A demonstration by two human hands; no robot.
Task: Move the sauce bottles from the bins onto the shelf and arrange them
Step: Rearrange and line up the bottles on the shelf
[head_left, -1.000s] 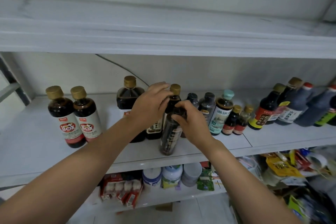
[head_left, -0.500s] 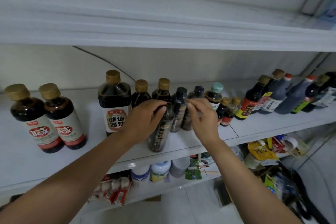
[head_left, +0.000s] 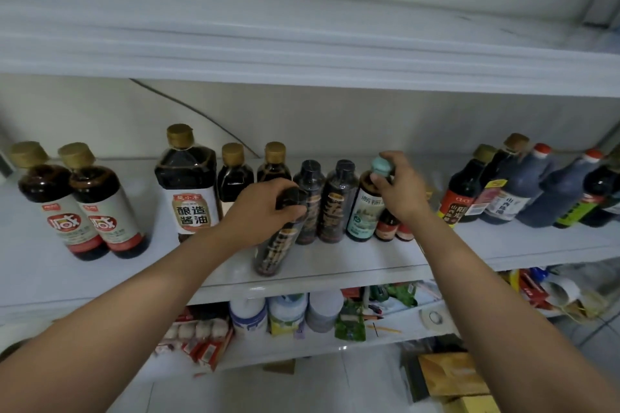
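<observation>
My left hand (head_left: 265, 211) grips the top of a slim dark sauce bottle (head_left: 273, 251) that stands near the front edge of the white shelf (head_left: 335, 275). My right hand (head_left: 399, 191) closes on the neck and teal cap of a green-labelled bottle (head_left: 364, 218). Two matching slim dark bottles (head_left: 330, 208) stand between my hands. Behind my left hand are two small gold-capped bottles (head_left: 235, 174) and a large soy sauce bottle (head_left: 188, 184). Two small red-labelled bottles (head_left: 387, 228) sit under my right wrist.
Two gold-capped bottles (head_left: 80, 204) stand at the shelf's left, and several dark bottles (head_left: 523, 188) crowd its right end. An upper shelf (head_left: 302, 64) hangs overhead. The shelf below holds tubs (head_left: 288, 312) and packets. Boxes (head_left: 449, 379) lie on the floor at right.
My right hand left the slim bottles and moved right onto the teal-capped bottle. My left hand stays on the front slim bottle. The view drifted right.
</observation>
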